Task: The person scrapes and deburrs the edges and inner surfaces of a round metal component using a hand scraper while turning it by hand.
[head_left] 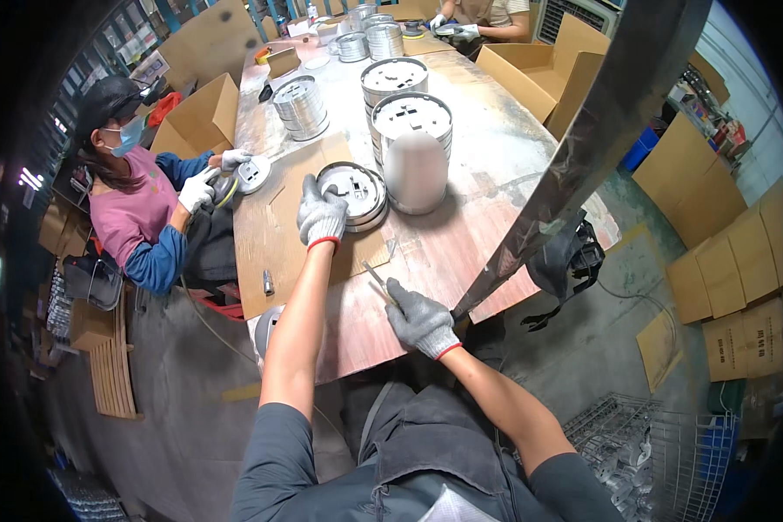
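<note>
My left hand (322, 215), in a grey-white knit glove with a red cuff, grips the left rim of a round metal disc (355, 189) with cut-out slots. That disc tops a short stack on a cardboard sheet. In my gloved right hand (420, 319) is a thin, flat metal hand tool (376, 277), its tip pointing up and left toward the stack; I cannot make out its exact kind. Just behind the disc stands a tall stack of similar discs (411, 113), part of its side blurred. A small metal piece (268, 282) lies near the table's left edge.
More disc stacks (300, 107) stand farther along the wooden table (496, 187). A slanting metal post (574, 165) rises close on my right. At left, a co-worker (139, 191) handles a disc and a power tool; another person's gloved hands (457, 31) work at the far end.
</note>
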Tool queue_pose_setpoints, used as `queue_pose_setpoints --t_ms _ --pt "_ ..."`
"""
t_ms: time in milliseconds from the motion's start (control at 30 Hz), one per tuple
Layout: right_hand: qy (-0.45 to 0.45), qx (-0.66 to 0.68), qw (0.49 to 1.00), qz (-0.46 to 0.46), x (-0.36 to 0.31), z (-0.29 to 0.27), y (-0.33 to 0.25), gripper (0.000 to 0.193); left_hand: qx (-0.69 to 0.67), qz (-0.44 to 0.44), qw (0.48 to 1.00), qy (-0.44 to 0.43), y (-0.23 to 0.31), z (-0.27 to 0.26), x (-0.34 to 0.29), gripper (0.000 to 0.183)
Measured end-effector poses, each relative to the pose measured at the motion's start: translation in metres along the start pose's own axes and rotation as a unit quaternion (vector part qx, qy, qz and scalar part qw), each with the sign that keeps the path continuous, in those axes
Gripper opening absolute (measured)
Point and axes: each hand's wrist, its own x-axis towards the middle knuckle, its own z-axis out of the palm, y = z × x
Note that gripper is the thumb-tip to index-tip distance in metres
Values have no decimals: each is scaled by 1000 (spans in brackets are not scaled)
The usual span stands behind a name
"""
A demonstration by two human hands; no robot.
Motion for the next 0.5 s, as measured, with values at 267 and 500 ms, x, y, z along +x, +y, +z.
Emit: queue_pose_setpoints --t_ms 267,500 --pt "-7 7 1000 13 0 -6 -3 51 49 -51 987 -141 10 -3 -17 59" --pt "-17 -2 1000 0 2 -5 -8 51 -77 72 994 -14 -96 0 -8 54"
